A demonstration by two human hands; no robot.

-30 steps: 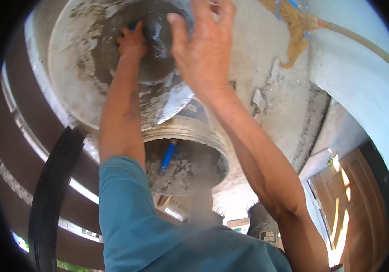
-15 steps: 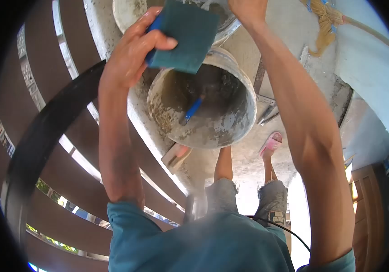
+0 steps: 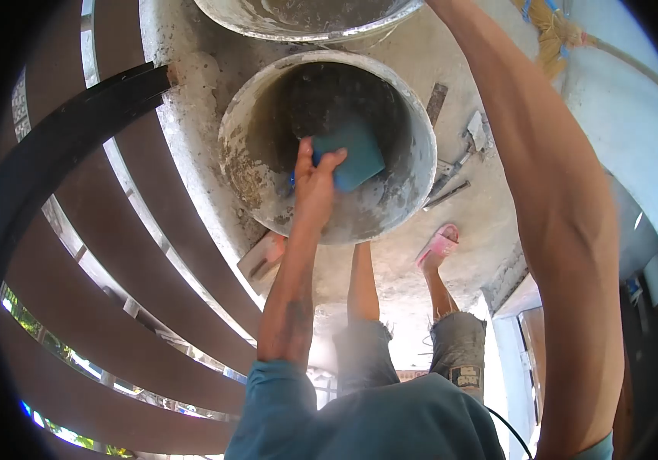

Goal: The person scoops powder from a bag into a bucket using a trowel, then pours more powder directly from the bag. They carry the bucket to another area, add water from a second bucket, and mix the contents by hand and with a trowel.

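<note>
My left hand [image 3: 315, 180] reaches down inside a mortar-smeared bucket [image 3: 231, 146]. Its thumb and fingers grip a flat teal-green square board [image 3: 356, 157] with some blue at the hand side, over the dark, wet-looking contents. A bit of the blue handle [image 3: 292, 181] of another tool shows beside the hand; the rest is hidden. My right forearm [image 3: 528, 146] runs up past the top edge, so the right hand is out of sight. Nearest to that arm's upper end is a second, wide bucket [image 3: 321, 34], cut off by the frame.
A float with an orange handle [image 3: 266, 255] lies left of the bucket. Metal tools [image 3: 448, 188] lie on the floor to the right. A straw broom [image 3: 555, 34] is at upper right. Brown gate slats [image 3: 114, 253] and a black curved bar [image 3: 60, 130] stand at left.
My left hand has brought the green board down from beside the upper bucket into the nearer one. My right hand has passed out of view at the top.
</note>
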